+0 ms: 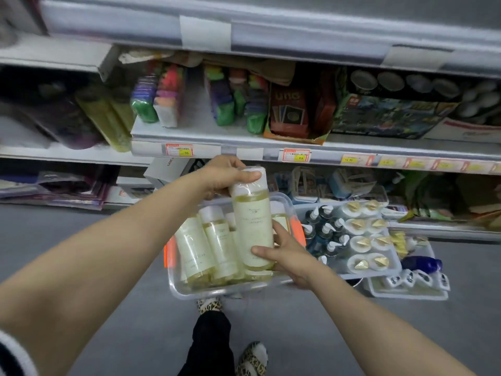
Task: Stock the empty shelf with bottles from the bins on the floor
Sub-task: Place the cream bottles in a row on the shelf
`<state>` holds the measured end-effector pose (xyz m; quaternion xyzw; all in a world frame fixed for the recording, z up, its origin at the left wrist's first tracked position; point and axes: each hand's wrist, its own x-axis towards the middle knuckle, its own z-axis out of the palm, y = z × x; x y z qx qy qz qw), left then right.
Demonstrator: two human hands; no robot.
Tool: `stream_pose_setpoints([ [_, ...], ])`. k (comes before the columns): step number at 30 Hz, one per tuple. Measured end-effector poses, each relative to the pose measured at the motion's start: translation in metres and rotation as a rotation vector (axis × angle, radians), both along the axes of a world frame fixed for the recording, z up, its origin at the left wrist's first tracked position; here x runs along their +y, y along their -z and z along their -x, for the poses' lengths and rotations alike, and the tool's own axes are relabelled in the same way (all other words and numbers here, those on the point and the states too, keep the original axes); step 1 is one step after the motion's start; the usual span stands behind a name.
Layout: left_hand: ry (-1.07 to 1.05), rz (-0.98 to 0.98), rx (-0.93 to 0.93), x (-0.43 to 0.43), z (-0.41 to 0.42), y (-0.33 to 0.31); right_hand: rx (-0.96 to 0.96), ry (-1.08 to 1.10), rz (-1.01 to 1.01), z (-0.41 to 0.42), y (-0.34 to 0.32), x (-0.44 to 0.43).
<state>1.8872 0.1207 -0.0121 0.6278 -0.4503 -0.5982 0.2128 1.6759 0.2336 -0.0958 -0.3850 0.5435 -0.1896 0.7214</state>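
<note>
A pale yellow bottle [253, 221] with a white cap hangs upright above a clear bin [230, 287] with orange latches. My left hand [225, 173] grips the bottle's cap from above. My right hand [287, 256] holds its lower end, thumb across the front and fingers behind. Several more bottles [206, 245] of the same kind lie in the bin below. The shelf [271, 25] at the top of the view shows no goods on it.
A second bin [352, 237] to the right holds dark pump bottles and white jars with gold tops. A lower tray [406, 286] holds small tubes and a blue bottle. Stocked shelves [244, 147] with toys and card boxes stand behind. My feet [252, 358] stand on grey floor.
</note>
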Motion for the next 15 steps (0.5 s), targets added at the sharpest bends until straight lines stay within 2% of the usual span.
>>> stream_pose_setpoints([
  [2, -0.071, 0.11, -0.024, -0.003, 0.0, -0.04, -0.021, 0.04, 0.112, -0.002, -0.032, -0.012],
  [4, -0.105, 0.307, -0.082, -0.01, -0.003, -0.086, -0.011, 0.08, 0.229, -0.006, -0.072, -0.028],
  [6, -0.073, 0.434, -0.001, -0.015, -0.007, -0.133, -0.017, 0.103, 0.33, -0.011, -0.113, -0.045],
  [10, 0.073, 0.557, 0.086, -0.025, -0.02, -0.212, -0.033, 0.11, 0.502, -0.024, -0.2, -0.077],
  [15, 0.035, 0.702, 0.207, -0.051, -0.047, -0.282, -0.117, -0.032, 0.562, -0.038, -0.285, -0.118],
])
